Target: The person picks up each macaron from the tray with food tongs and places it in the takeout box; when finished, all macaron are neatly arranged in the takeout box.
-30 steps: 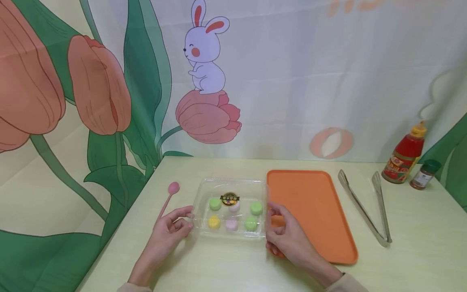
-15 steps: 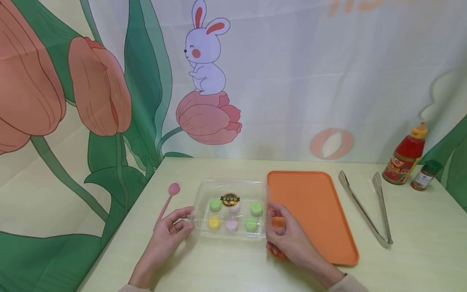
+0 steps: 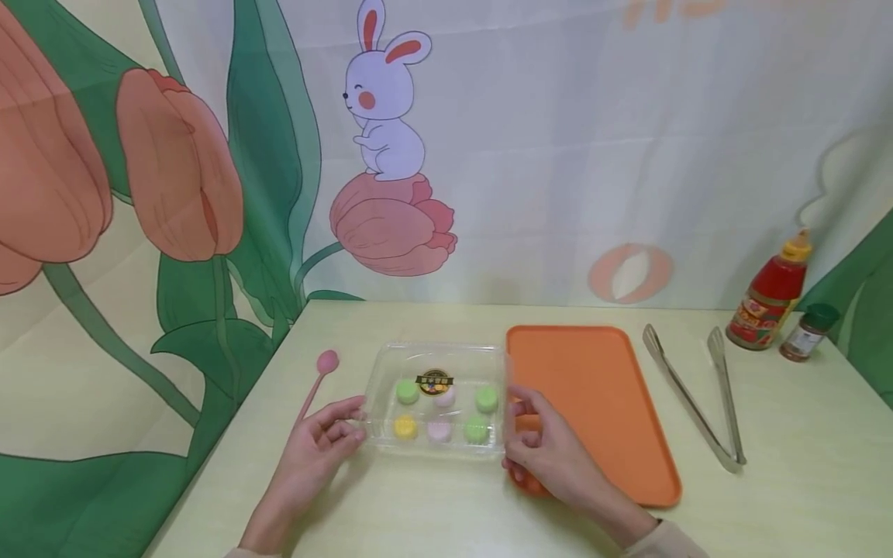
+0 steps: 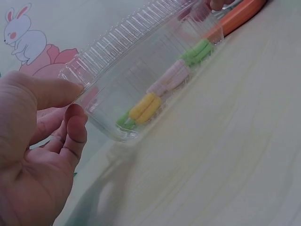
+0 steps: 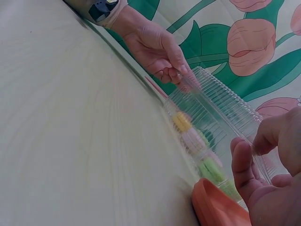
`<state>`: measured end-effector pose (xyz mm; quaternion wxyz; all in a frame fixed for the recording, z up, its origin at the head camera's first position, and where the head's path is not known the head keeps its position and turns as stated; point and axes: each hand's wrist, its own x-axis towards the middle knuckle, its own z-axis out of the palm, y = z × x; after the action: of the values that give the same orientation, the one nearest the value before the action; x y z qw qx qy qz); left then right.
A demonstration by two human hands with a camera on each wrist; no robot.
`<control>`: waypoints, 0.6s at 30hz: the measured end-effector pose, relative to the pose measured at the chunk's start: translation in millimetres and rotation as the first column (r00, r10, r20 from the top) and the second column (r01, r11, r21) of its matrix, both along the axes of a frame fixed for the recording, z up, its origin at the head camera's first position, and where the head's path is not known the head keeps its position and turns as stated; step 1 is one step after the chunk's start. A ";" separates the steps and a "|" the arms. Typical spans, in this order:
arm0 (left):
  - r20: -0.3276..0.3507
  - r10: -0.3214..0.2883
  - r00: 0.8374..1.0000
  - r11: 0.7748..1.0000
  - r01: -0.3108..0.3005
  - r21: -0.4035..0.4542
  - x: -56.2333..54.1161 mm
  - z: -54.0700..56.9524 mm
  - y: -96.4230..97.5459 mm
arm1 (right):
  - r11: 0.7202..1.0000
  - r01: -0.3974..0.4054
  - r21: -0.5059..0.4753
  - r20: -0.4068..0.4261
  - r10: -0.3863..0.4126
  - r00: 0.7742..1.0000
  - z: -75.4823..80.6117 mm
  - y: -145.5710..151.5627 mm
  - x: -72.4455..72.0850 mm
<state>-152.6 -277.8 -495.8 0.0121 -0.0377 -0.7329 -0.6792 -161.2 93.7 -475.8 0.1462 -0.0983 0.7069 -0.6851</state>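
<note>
A clear plastic clamshell box [image 3: 453, 356] with a dark round label [image 3: 434, 382] sits in front of me, lid down. Inside are several macarons: a yellow one [image 3: 405, 426], some green [image 3: 487, 399] and some pale pink [image 3: 439, 431]. My left hand [image 3: 314, 453] pinches the box's left end; in the left wrist view its thumb [image 4: 56, 92] lies over the rim, fingers curled beneath. At the opposite end my right hand [image 3: 551, 453] pinches the rim between thumb and fingers, overlapping the orange tray [image 3: 593, 403].
Left of the box lies a pink spoon [image 3: 327, 361], its handle reaching toward my left hand. Metal tongs [image 3: 691, 399] lie spread on the table [image 3: 418, 511] right of the tray. A red sauce bottle [image 3: 767, 298] and a small green-capped jar [image 3: 809, 333] stand at the back right.
</note>
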 end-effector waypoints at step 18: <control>-0.006 0.049 0.999 0.998 -0.049 -0.030 1.0 2.4 5.5 | 0.992 0.072 0.106 -0.078 -0.063 0.995 5.0 4.6 -5.0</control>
<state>-151.6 -272.3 -493.4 0.0301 -0.0219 -0.7438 -0.6674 -166.1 98.3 -470.8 0.1017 -0.0916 0.7509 -0.6461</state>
